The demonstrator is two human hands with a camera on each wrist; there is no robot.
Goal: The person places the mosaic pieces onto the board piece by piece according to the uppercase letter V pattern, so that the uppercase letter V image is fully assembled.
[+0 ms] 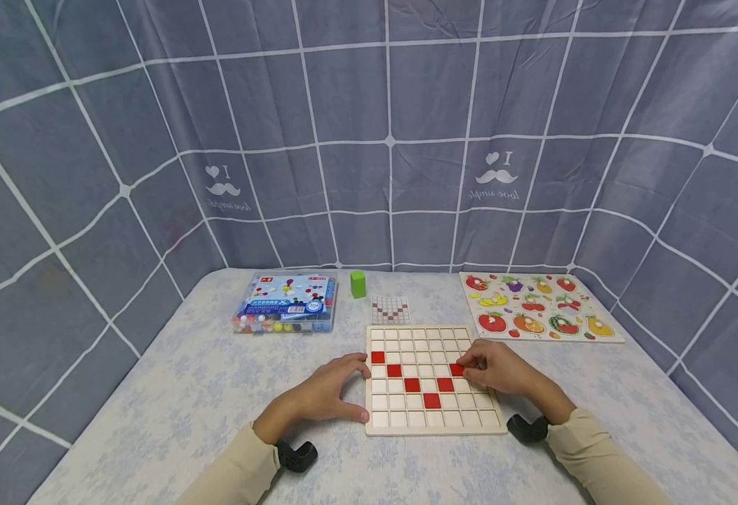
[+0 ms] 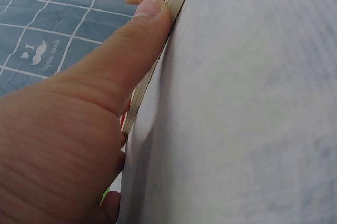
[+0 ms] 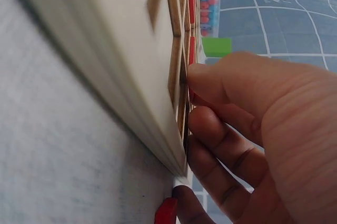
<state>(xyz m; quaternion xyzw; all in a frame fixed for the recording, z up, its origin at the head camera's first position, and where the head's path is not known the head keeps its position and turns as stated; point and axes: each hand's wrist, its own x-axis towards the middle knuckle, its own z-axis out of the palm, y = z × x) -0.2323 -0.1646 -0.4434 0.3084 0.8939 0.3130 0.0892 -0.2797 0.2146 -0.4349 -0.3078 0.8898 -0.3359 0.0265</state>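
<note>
A wooden grid board (image 1: 380, 419) lies flat, with red square tiles (image 1: 431, 400) set in a V-like pattern among its pale cells. At the board's left edge, my left hand (image 1: 327, 388) rests with thumb and fingers spread apart; its thumb (image 2: 150, 18) touches the rim in the left wrist view. On the right side, my right hand (image 1: 500, 366) pinches a red tile (image 1: 457, 369) between thumb and fingertips, at a cell. In the right wrist view the fingers partly hide that tile. Another red piece (image 3: 166, 212) shows beside a lower finger.
Behind the board lies a small pattern card (image 1: 391, 310) with a V of reddish squares. A green block (image 1: 358, 284) stands beside it. A clear plastic box of coloured beads (image 1: 285, 303) is at back left, a fruit puzzle board (image 1: 539, 308) at back right. Grid-patterned cloth surrounds the table.
</note>
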